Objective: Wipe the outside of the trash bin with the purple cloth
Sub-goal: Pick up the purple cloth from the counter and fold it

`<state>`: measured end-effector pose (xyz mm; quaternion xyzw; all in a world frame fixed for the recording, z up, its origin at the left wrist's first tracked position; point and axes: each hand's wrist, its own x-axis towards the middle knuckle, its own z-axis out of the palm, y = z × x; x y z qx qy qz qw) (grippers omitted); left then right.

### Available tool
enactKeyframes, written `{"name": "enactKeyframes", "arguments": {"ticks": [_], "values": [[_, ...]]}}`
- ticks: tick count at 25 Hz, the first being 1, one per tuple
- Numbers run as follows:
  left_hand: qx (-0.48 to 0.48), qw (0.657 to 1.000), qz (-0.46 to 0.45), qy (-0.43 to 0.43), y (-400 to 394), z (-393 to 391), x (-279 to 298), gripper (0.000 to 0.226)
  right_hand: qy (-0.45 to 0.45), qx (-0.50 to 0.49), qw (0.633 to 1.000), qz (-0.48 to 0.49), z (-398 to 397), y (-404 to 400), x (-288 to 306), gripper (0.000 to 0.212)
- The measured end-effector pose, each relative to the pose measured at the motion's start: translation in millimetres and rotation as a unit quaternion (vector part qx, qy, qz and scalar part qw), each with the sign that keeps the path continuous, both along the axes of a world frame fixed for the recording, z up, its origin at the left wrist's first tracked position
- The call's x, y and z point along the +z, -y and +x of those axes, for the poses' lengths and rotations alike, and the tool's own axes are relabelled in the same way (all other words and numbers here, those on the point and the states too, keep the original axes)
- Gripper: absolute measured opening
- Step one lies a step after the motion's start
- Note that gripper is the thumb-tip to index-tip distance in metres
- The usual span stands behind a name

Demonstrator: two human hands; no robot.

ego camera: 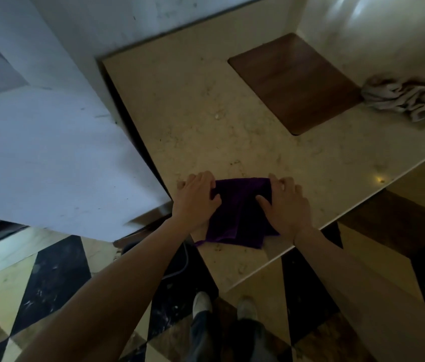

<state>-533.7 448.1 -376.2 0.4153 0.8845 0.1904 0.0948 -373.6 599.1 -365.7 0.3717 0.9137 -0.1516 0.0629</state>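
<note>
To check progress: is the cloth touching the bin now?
No, the cloth lies on the counter under both hands.

Bare counter beyond brown inset

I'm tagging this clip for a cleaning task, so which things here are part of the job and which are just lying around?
Part of the job:
purple cloth, on the counter's near edge
left hand and right hand, each on one side of it

Just lying about:
grey rag, bunched at the counter's far right
brown wooden board

No trash bin can be clearly made out.

Head view, steeply down, close.
</note>
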Motion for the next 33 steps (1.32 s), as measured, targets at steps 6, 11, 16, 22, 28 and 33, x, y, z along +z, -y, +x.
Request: {"name": "enactKeyframes", "arguments": {"ticks": [6, 11, 16, 22, 28, 33], "values": [[0.047, 0.986, 0.064, 0.146, -9.5, 2.8, 7.3, 0.034, -0.125, -0.043, 0.99, -0.04, -2.9, -2.5, 5.4, 0.016], [0.065, 0.96, 0.138, 0.235, 3.3, 0.6, 37.1, 0.027, -0.246, -0.117, 0.952, -0.141, 9.4, 6.3, 40.3, 0.014], [0.034, 0.929, 0.234, 0.286, 22.9, -4.7, 107.9, 0.033, -0.335, -0.094, 0.929, -0.124, 17.6, 23.1, 112.6, 0.021], [-0.085, 0.922, 0.313, 0.213, 52.4, -18.0, 202.0, 0.035, -0.427, -0.065, 0.899, -0.068, 18.3, 52.7, 201.8, 0.021], [-0.102, 0.914, 0.341, 0.197, 73.9, -17.3, 237.8, 0.021, -0.456, -0.074, 0.886, -0.039, 18.5, 90.0, 241.6, 0.019], [-0.111, 0.907, 0.358, 0.194, 98.8, -11.8, 246.6, 0.023, -0.437, -0.077, 0.896, 0.005, 26.4, 120.4, 246.9, 0.013]]}}
